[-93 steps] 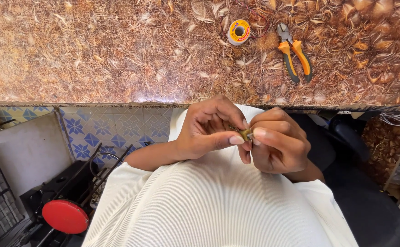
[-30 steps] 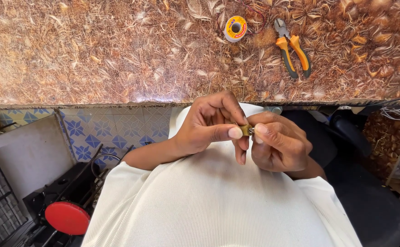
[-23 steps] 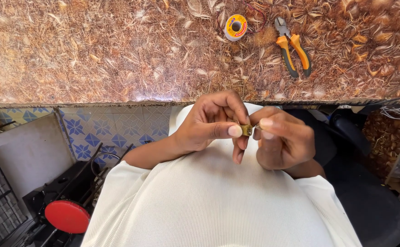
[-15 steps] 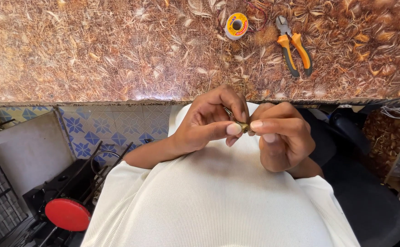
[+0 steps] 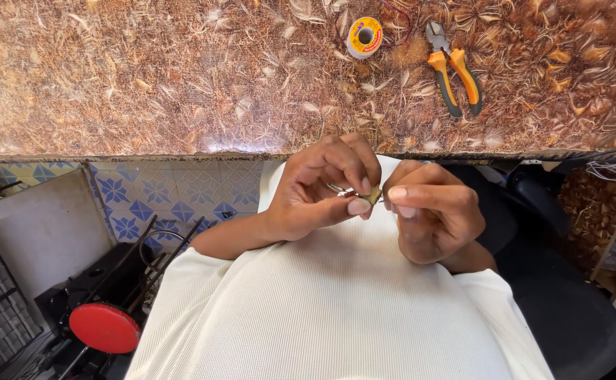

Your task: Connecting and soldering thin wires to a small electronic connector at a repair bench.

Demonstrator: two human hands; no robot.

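Both hands meet over the lap, near the bench (image 5: 146, 84) edge. Left hand (image 5: 318, 190) pinches a tiny brass-coloured part (image 5: 372, 196) with thin metal leads; right hand (image 5: 431, 211) closes fingertips on its other side. One slip could drop it into the lap.

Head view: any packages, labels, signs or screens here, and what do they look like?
Solder spool label: on the worktop beside the pliers; a round yellow ring with red print around a grey hub.
No packages, signs or screens show.
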